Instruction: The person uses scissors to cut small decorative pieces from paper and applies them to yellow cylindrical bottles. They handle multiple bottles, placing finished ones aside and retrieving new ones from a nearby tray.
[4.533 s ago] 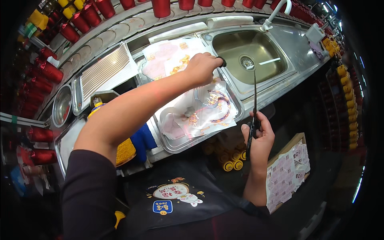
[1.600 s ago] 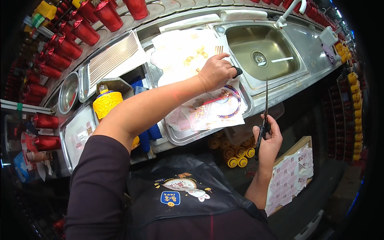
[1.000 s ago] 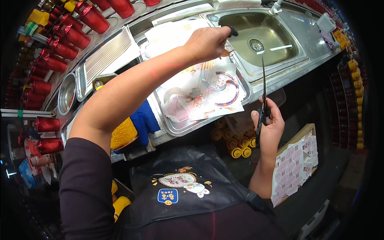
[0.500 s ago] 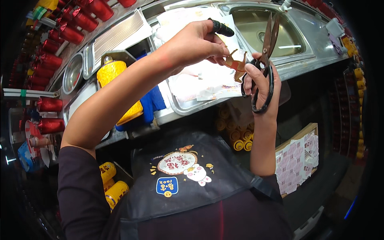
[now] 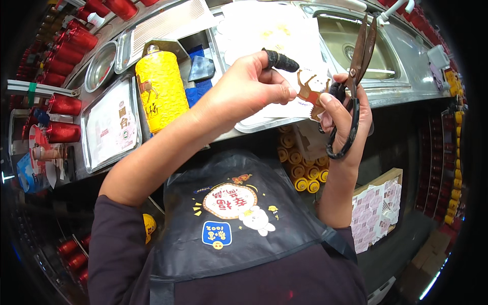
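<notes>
My right hand (image 5: 348, 119) holds black-handled scissors (image 5: 359, 61), their dark, rust-brown blades pointing up and slightly apart. The same hand's thumb presses on a flat brown horse-shaped cutout (image 5: 308, 95) with a red patch and a pale border. My left hand (image 5: 254, 84) meets the cutout's left edge with thumb and fingers pinched together; part of that grip is hidden. A black cover wraps its stretched index finger. White papers (image 5: 274, 30) lie on a metal tray behind the hands.
A yellow textured bottle (image 5: 161, 89) stands left of my forearm, near a tray with printed paper (image 5: 111, 127). A metal sink (image 5: 351, 43) is at the back right. Several yellow bottles (image 5: 305, 170) sit below the counter; a paper-covered board (image 5: 377, 211) leans to the right. Red cans (image 5: 64, 104) line the left.
Both hands, with the scissors and cutout, have shifted slightly right and down in the picture. The view has moved, so the yellow bottle and the left tray show more fully.
</notes>
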`<state>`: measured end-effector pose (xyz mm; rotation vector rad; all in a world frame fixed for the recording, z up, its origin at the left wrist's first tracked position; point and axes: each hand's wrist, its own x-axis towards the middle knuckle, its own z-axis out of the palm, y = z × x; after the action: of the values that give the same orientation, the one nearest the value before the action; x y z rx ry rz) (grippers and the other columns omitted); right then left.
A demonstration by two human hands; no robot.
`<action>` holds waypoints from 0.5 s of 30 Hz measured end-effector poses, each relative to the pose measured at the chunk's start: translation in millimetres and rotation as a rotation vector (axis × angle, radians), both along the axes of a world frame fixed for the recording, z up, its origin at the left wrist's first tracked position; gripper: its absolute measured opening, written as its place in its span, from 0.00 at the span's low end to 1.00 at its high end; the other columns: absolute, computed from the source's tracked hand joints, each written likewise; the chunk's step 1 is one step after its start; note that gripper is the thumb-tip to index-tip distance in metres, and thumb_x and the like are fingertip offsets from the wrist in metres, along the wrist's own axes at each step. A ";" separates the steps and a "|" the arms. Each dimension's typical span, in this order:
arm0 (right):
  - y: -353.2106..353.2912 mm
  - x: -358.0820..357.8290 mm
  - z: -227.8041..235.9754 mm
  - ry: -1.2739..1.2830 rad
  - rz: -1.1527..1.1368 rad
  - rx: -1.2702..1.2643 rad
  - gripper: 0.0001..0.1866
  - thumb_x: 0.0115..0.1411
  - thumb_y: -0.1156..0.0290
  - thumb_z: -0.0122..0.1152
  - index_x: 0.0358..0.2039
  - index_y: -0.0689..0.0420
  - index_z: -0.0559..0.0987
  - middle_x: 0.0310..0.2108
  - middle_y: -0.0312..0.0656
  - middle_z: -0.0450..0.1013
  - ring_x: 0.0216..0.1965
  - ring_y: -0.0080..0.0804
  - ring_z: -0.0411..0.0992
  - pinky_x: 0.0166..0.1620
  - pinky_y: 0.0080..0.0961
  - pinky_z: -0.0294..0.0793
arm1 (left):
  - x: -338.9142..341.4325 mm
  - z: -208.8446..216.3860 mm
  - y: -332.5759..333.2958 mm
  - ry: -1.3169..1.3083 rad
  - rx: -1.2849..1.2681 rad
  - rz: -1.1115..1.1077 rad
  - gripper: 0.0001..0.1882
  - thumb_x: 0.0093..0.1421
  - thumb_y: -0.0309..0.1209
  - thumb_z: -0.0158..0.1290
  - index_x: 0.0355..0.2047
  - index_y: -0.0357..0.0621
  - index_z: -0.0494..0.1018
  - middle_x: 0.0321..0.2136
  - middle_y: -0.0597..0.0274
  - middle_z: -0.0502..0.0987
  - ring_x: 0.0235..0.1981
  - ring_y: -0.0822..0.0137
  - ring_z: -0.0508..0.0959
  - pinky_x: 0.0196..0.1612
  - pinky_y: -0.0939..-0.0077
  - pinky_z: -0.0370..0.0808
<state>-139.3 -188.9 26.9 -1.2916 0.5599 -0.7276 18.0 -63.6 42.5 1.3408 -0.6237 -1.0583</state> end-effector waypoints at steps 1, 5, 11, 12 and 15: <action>-0.2 -1.3 -1.0 0.006 0.006 -0.002 0.20 0.55 0.79 0.68 0.48 0.59 0.75 0.26 0.30 0.73 0.19 0.08 0.61 0.21 0.08 0.58 | -2.2 -0.5 0.7 0.017 -0.010 0.012 0.20 0.55 0.22 0.63 0.48 0.35 0.72 0.30 0.63 0.79 0.35 0.72 0.80 0.44 0.76 0.77; 1.3 -0.6 -5.2 0.014 -0.004 0.034 0.18 0.58 0.78 0.67 0.48 0.59 0.74 0.26 0.29 0.72 0.19 0.08 0.61 0.21 0.08 0.57 | -8.0 -9.4 2.4 -0.016 -0.044 0.071 0.20 0.56 0.20 0.61 0.49 0.37 0.72 0.30 0.65 0.79 0.34 0.75 0.79 0.42 0.80 0.76; -0.4 -15.9 -24.8 0.160 -0.187 -0.041 0.13 0.65 0.74 0.59 0.49 0.60 0.73 0.24 0.29 0.67 0.18 0.10 0.60 0.21 0.10 0.56 | 4.1 -22.7 2.4 -0.083 0.069 0.242 0.19 0.57 0.23 0.62 0.48 0.38 0.73 0.31 0.68 0.78 0.36 0.76 0.78 0.45 0.79 0.74; 5.3 -27.1 -22.1 0.209 -0.123 -0.001 0.09 0.66 0.73 0.55 0.46 0.59 0.73 0.23 0.28 0.65 0.17 0.09 0.58 0.20 0.10 0.53 | 5.7 -24.4 0.9 -0.106 0.083 0.263 0.18 0.56 0.23 0.61 0.47 0.37 0.72 0.30 0.67 0.78 0.34 0.76 0.78 0.41 0.81 0.74; 22.2 -52.5 -15.9 0.316 0.322 0.087 0.16 0.63 0.62 0.59 0.46 0.59 0.71 0.21 0.27 0.64 0.19 0.10 0.58 0.23 0.11 0.54 | 12.6 -30.8 4.9 -0.112 0.091 0.292 0.19 0.56 0.23 0.61 0.47 0.37 0.71 0.31 0.66 0.78 0.35 0.76 0.77 0.42 0.80 0.73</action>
<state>-191.8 -166.7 11.0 -1.3833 0.6105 -0.2307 30.6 -58.7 11.7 1.5256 -0.4484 -0.7867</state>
